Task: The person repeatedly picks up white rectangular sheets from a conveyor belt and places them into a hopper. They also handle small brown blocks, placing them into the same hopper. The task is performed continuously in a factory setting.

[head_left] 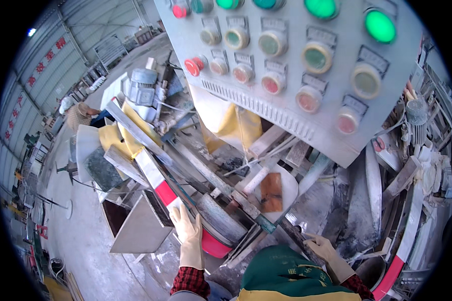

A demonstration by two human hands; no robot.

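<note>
My left hand [188, 235], in a cream rubber glove, lies on a red-and-white striped curved rail [164, 192]. Its fingers are stretched out and the thumb stands apart; they are not wrapped round the rail. My right hand [327, 255], gloved alike, is low at the right, beside the green apron [278, 271] at my front. Its fingers are loosely bent and apart, with nothing visible in them. Just beyond the fingertips runs a dark bar [292, 232]. Ahead of my hands is a machine frame with a round whitish plate [289, 193] bearing a rusty brown patch.
A grey control panel [286, 65] with rows of buttons and lit green lamps hangs close in front, above my hands. Stone slabs [144, 226] lean at the left. A motor [141, 86] sits farther back. Another person [80, 114] bends over at the far left. Scrap pieces [404, 180] crowd the right.
</note>
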